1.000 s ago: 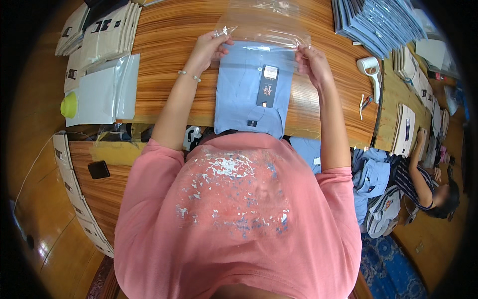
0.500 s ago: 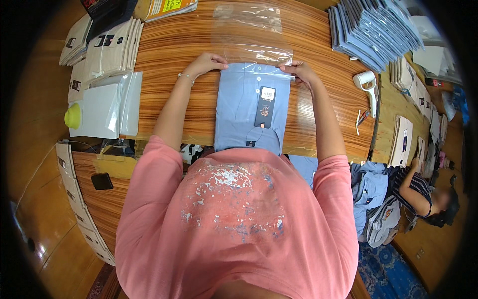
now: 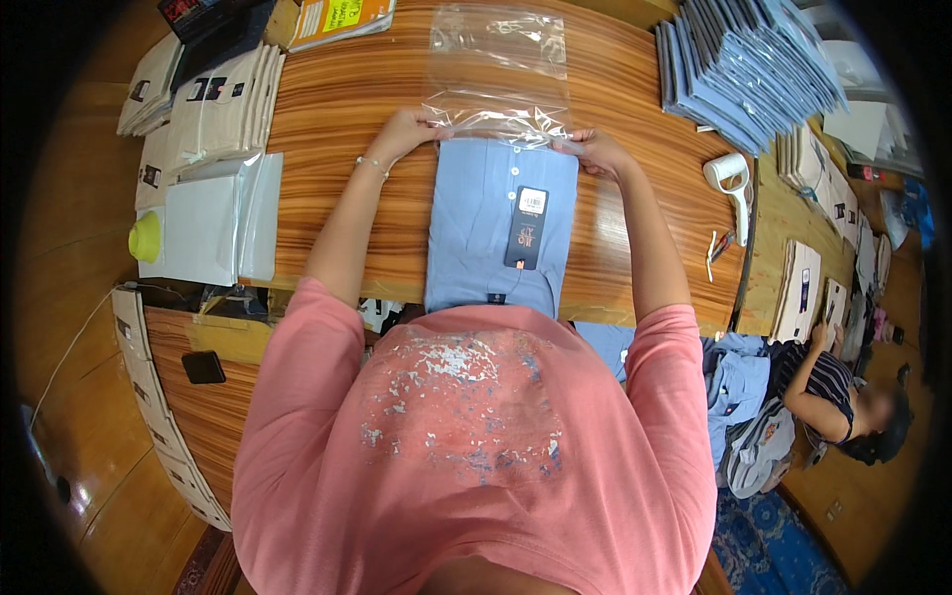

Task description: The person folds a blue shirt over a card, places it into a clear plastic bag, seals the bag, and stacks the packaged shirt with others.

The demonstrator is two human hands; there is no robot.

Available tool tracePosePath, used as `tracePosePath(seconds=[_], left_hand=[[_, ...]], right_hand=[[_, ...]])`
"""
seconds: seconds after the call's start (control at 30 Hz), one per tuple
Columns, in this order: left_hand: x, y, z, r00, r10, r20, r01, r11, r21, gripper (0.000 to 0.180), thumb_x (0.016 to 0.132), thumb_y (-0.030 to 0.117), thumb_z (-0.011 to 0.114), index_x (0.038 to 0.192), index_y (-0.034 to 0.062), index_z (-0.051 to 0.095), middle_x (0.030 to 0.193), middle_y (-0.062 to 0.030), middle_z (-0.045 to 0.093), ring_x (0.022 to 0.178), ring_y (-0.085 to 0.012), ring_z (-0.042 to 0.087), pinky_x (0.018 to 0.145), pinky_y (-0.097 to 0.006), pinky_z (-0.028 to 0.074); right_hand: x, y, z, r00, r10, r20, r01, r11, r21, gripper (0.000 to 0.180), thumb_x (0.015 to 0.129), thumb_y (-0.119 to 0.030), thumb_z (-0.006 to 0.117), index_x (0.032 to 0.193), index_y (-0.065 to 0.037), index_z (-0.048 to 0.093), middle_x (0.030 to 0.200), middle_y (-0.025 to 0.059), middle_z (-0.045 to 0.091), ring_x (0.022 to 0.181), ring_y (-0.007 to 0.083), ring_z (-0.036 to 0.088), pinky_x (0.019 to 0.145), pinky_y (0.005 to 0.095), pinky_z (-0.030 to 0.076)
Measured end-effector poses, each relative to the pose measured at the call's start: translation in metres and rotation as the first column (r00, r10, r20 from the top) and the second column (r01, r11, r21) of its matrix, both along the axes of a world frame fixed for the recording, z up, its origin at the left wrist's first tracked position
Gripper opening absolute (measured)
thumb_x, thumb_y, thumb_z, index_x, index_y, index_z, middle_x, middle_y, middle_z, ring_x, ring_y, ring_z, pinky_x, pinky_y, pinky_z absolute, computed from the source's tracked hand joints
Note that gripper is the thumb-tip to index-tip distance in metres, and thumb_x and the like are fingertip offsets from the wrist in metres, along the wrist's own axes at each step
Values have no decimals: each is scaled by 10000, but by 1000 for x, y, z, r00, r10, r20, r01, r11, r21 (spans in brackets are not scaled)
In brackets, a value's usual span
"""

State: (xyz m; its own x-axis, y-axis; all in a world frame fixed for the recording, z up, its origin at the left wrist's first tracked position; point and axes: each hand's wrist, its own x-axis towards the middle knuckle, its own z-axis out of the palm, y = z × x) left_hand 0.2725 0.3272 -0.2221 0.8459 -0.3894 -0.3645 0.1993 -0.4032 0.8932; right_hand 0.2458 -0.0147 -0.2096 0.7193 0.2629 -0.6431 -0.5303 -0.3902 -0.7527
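A folded light blue shirt point(image 3: 466, 218) lies on the striped wooden table, its buttons facing up and its near end against my body. A dark hang tag point(image 3: 528, 230) with a white sticker rests on its front. Beyond the shirt, a clear plastic bag point(image 3: 496, 89) lies flat, its crumpled near edge meeting the shirt's far end. My left hand point(image 3: 412, 131) pinches that edge at the shirt's far left corner. At the far right corner my right hand point(image 3: 597, 152) grips the bag's other side, fingers closed. How far the film overlaps the shirt is hard to see.
Bagged blue shirts point(image 3: 744, 69) stand in a tall stack at the far right, near a white tape dispenser point(image 3: 729, 183). Cream folded garments point(image 3: 223, 99) and clear bags point(image 3: 260, 213) are at left. A phone point(image 3: 203, 367) lies lower left. Another person point(image 3: 828, 387) sits at right.
The bag's near edge has drawn back from over the shirt's far end and bunched up. Both hands have kept their hold on it. The view has shifted slightly.
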Motion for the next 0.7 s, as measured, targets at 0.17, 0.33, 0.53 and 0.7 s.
tracePosePath(seconds=[0.17,0.33,0.53,0.7], left_hand=[[-2,5,-1,987,-146,-66,145,989,-11,372,724,206,774,983,-28,644,853,-37,643,767,-101,568,734,-225,451],[-1,-2,4,973,-182,-144,182,983,-10,441,707,211,790,1030,-40,626,895,-34,634,815,-104,552,751,-235,446],[4,3,0,947,-298,-117,311,944,108,432,732,258,769,1042,-9,631,894,-7,629,822,-101,536,767,-240,437],[4,-1,13,924,-309,-228,346,927,146,392,755,287,746,1024,23,639,759,30,576,634,-55,461,536,-198,361]], right_hand=[[-5,-5,5,998,52,20,-52,998,25,214,756,-316,746,815,-119,684,547,-85,450,439,32,312,402,192,221],[-10,-23,-3,1000,-20,3,20,999,44,199,765,-254,741,887,-108,681,533,-81,438,422,38,291,397,195,225],[-13,-11,4,1000,12,28,-15,991,133,215,773,-224,732,942,-100,682,508,-73,425,407,40,288,389,206,212],[-5,-15,-1,1000,4,6,-4,999,39,186,814,-269,691,902,-107,670,507,-72,399,415,37,302,385,206,209]])
